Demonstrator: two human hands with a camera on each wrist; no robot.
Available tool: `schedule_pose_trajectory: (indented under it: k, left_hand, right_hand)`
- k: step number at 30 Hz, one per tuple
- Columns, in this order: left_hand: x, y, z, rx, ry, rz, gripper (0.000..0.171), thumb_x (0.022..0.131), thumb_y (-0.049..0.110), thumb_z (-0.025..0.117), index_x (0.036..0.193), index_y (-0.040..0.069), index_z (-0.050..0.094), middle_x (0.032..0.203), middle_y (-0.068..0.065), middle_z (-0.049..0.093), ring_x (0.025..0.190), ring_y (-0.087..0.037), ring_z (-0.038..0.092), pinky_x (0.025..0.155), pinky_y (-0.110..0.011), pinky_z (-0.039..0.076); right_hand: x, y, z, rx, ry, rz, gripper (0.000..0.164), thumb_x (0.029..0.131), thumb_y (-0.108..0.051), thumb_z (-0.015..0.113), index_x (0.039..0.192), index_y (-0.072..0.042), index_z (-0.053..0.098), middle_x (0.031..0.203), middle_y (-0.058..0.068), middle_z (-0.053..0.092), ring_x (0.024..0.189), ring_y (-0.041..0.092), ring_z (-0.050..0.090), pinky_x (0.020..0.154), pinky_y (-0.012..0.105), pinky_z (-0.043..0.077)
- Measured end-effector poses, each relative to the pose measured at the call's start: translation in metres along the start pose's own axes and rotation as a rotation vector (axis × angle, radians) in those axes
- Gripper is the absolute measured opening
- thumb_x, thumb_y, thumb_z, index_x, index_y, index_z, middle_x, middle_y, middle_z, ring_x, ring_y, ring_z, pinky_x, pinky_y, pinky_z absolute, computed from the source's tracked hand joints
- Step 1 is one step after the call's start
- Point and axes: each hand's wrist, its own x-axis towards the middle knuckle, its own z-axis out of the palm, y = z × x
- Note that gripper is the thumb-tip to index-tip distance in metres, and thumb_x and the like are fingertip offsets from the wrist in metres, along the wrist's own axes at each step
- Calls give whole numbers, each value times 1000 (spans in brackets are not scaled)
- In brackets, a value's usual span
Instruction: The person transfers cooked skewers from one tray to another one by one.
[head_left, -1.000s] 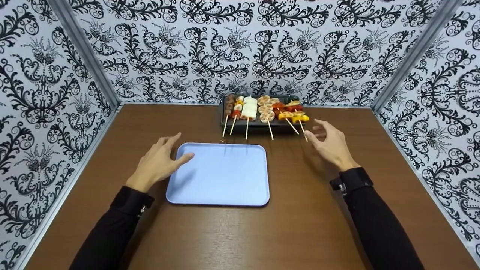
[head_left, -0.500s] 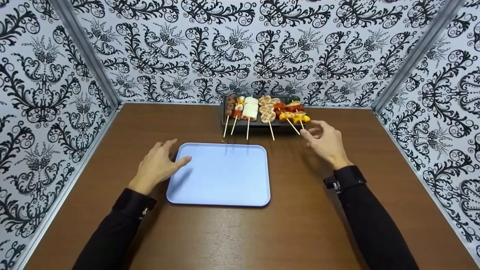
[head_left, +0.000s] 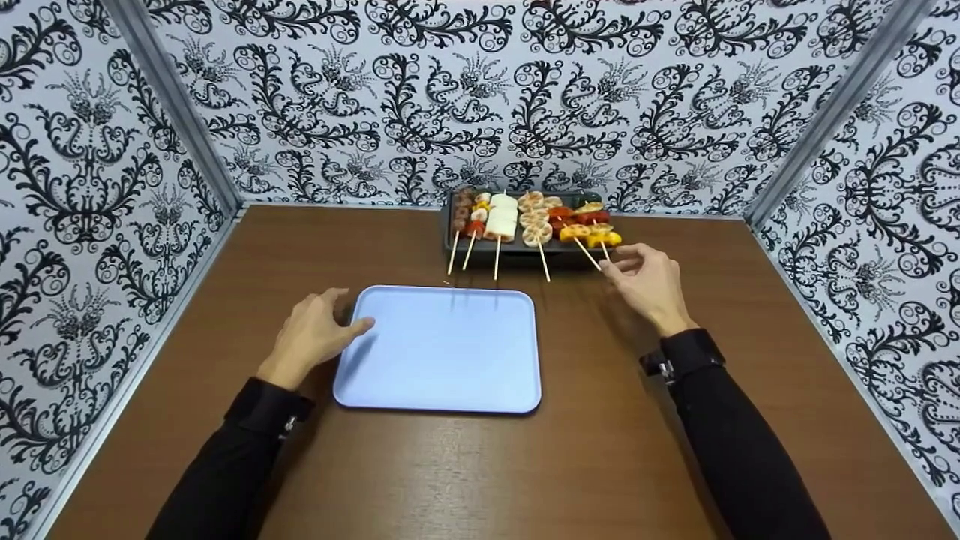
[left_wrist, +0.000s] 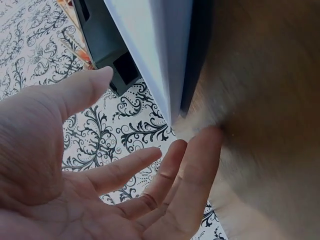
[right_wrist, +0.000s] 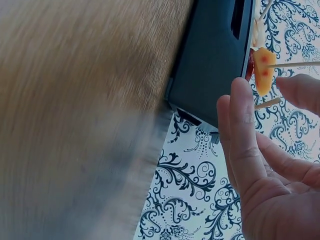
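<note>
In the head view a light-blue tray (head_left: 442,352) lies on the table, bare on top. My left hand (head_left: 311,330) is at its left edge, thumb over the rim and fingers outside; in the left wrist view thumb and fingers stand apart, with no grip. Behind the tray stands a black grill (head_left: 525,257) bearing several food skewers. My right hand (head_left: 646,283) is at the grill's front right corner, beside the stick of the rightmost vegetable skewer (head_left: 604,238). A gap shows between thumb and fingers in the right wrist view, where a stick end (right_wrist: 268,103) lies between them.
Other skewers on the grill include a white one (head_left: 500,217), one with round slices (head_left: 535,221) and a brown meat one (head_left: 460,214). Their sticks jut over the front edge. Patterned walls (head_left: 465,97) surround the brown table (head_left: 465,472) at back and sides.
My right hand has moved left and slightly in toward the rightmost skewer's stick, its thumb now at the stick. My left hand has drawn slightly back along the tray's left edge.
</note>
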Motion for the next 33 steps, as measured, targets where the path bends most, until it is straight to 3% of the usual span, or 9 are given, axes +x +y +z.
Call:
schedule_pose_trajectory:
  k: [4, 9, 12, 16, 20, 25, 33]
  left_hand:
    - [0, 0, 0, -10, -9, 0, 76, 91, 48, 73, 150, 6, 49, 134, -23, 64, 115, -38, 61, 91, -53, 55]
    - [0, 1, 2, -63, -53, -33, 70, 93, 35, 74, 150, 5, 48, 111, -18, 66, 94, -29, 65, 67, -33, 60]
    - [0, 1, 2, -99, -90, -54, 68, 94, 29, 75, 151, 6, 47, 107, -17, 64, 88, -25, 66, 58, -26, 60]
    - [0, 0, 3, -126, -120, -59, 64, 95, 21, 72, 152, 7, 47, 101, -16, 63, 77, -22, 67, 55, -25, 60]
    - [0, -1, 3, -128, -117, -35, 59, 94, 12, 68, 149, 5, 50, 91, -13, 63, 66, -18, 65, 53, -24, 59]
    - [-2, -2, 1, -129, -110, 8, 56, 91, 5, 63, 146, 4, 54, 84, -11, 63, 66, -19, 63, 53, -26, 59]
    - [-1, -3, 2, -125, -108, 7, 56, 91, 5, 64, 146, 3, 54, 87, -14, 64, 67, -20, 65, 53, -27, 61]
  right_hand:
    - [3, -2, 1, 10, 5, 9, 46, 88, -45, 78, 119, -11, 74, 99, 7, 81, 84, 20, 78, 75, 31, 62]
    - [6, -4, 2, 5, 13, 18, 41, 89, -42, 77, 117, -12, 76, 97, 6, 81, 83, 19, 77, 77, 32, 61]
    - [6, -5, 2, 15, 17, 33, 37, 90, -39, 77, 115, -12, 76, 95, 5, 81, 78, 19, 78, 74, 27, 60]
    - [6, -5, 3, 61, 2, 46, 33, 91, -34, 77, 114, -11, 77, 94, 7, 81, 72, 27, 78, 62, 21, 60]
    - [6, -7, 3, 95, -10, 64, 28, 91, -30, 76, 111, -11, 77, 93, 10, 81, 71, 33, 78, 53, 24, 60]
    - [8, -9, 3, 81, -12, 97, 23, 90, -27, 77, 108, -13, 78, 88, 7, 81, 70, 31, 78, 52, 26, 60]
    - [12, -11, 1, 61, -24, 110, 23, 89, -27, 79, 107, -13, 80, 84, 7, 80, 70, 30, 77, 50, 24, 58]
